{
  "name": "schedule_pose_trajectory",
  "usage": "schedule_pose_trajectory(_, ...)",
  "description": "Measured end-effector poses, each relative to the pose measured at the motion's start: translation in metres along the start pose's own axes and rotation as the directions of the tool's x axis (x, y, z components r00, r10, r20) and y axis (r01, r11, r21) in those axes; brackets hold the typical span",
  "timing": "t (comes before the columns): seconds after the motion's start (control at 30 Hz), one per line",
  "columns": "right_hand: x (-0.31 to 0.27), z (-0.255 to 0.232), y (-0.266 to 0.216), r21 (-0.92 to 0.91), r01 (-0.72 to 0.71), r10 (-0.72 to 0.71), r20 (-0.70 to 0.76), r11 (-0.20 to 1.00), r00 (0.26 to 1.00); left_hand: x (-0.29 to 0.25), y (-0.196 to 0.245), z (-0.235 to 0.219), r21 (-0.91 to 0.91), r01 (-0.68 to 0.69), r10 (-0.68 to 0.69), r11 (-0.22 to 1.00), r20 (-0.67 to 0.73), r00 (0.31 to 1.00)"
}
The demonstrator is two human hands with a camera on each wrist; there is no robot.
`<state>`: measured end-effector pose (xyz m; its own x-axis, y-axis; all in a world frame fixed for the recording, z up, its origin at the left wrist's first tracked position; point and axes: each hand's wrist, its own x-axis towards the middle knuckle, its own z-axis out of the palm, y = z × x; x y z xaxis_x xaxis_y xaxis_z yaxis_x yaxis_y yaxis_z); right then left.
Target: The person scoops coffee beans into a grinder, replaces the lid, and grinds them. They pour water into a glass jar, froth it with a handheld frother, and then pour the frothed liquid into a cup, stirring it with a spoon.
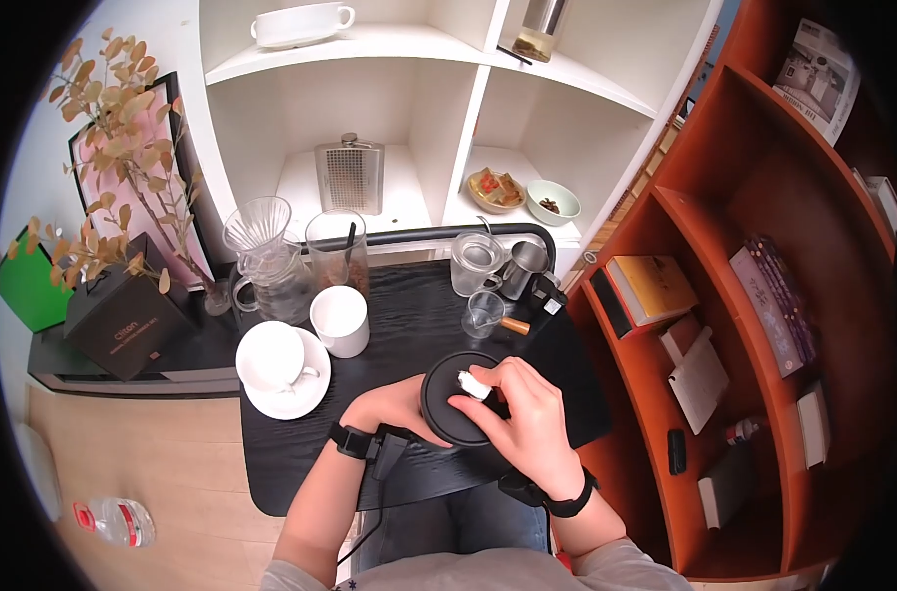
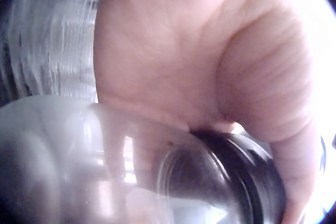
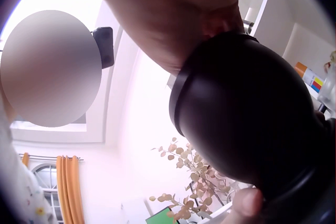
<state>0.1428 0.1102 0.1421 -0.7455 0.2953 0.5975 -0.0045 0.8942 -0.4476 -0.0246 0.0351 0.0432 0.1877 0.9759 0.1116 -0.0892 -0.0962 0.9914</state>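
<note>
My left hand (image 1: 392, 404) is curled round the side of a black, round-topped appliance (image 1: 435, 409), likely a coffee grinder, held upright near the table's front edge. In the right wrist view the black body (image 3: 236, 108) bulges and narrows to a neck. A glossy rounded surface with black rings (image 2: 247, 176) lies under my left palm (image 2: 157, 50). Over the flat top, my right hand (image 1: 527, 419) pinches a small white piece (image 1: 475, 385) between thumb and fingers. Farther back stand a small glass pitcher with a wooden handle (image 1: 485, 315) and a white mug (image 1: 340, 322).
A white cup (image 1: 274, 357) sits on its saucer at left, near a glass dripper and carafe (image 1: 271, 266). Behind are a tall tumbler (image 1: 336, 241), a glass jug (image 1: 476, 266) and a metal pitcher (image 1: 524, 266). White shelves border the back; a red-brown bookcase (image 1: 655, 212) stands right.
</note>
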Motion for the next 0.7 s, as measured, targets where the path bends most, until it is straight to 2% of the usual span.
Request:
schedule_pose_trajectory(0.07, 0.0, -0.003, -0.003, -0.027, -0.007, 0.008, 0.009, 1.0, 1.0, 0.0, -0.001, 0.0, 0.007, 0.056, -0.056, 0.998, 0.021, 0.998)
schedule_pose_trajectory(0.13, 0.002, -0.004, -0.004, -0.106, 0.023, -0.024, -0.01, 0.994, 1.0, 0.0, -0.005, 0.0, 0.008, 0.055, -0.055, 0.998, 0.02, 0.998)
schedule_pose_trajectory(0.17, 0.004, -0.005, -0.002, -0.105, 0.023, -0.024, -0.012, 0.994, 1.0, 0.001, -0.007, 0.001, -0.01, 0.007, -0.007, 1.0, 0.013, 1.0)
schedule_pose_trajectory(0.2, 0.005, -0.007, 0.0, -0.061, 0.02, -0.019, 0.017, 0.998, 1.0, 0.002, -0.008, 0.001, -0.028, -0.04, 0.041, 0.999, 0.006, 0.999)
schedule_pose_trajectory(0.27, 0.009, -0.01, 0.002, -0.016, 0.015, -0.015, 0.045, 1.0, 0.999, 0.002, -0.006, 0.003, -0.026, -0.044, 0.044, 0.999, -0.005, 0.999)
schedule_pose_trajectory(0.33, 0.014, -0.013, 0.002, 0.215, -0.074, 0.057, 0.082, 0.974, 0.995, 0.002, -0.003, 0.002, -0.02, -0.053, 0.053, 0.998, -0.018, 0.998)
schedule_pose_trajectory(0.37, 0.015, -0.01, 0.005, 0.248, -0.049, 0.035, 0.06, 0.967, 0.998, 0.003, -0.003, 0.002, -0.012, -0.031, 0.031, 0.999, -0.008, 0.999)
schedule_pose_trajectory(0.4, 0.016, -0.011, 0.004, 0.249, -0.048, 0.034, 0.06, 0.967, 0.998, 0.003, -0.002, 0.002, -0.007, -0.007, 0.007, 1.0, 0.002, 1.0)
schedule_pose_trajectory(0.47, 0.018, -0.013, 0.0, 0.152, -0.115, 0.088, 0.168, 0.982, 0.982, 0.003, -0.007, 0.0, 0.033, 0.004, -0.004, 0.999, 0.013, 1.0)
schedule_pose_trajectory(0.5, 0.018, -0.011, 0.0, 0.154, -0.114, 0.088, 0.17, 0.981, 0.981, 0.003, -0.009, -0.001, 0.075, 0.015, -0.017, 0.997, 0.026, 1.0)
schedule_pose_trajectory(0.57, 0.018, -0.003, 0.0, 0.188, -0.108, 0.091, 0.097, 0.976, 0.991, 0.002, -0.005, 0.0, 0.038, 0.026, -0.027, 0.999, 0.023, 0.999)
schedule_pose_trajectory(0.7, 0.019, 0.003, -0.005, 0.262, -0.149, 0.127, 0.1, 0.954, 0.987, 0.003, -0.005, 0.001, 0.006, -0.006, 0.005, 1.0, 0.037, 0.999)
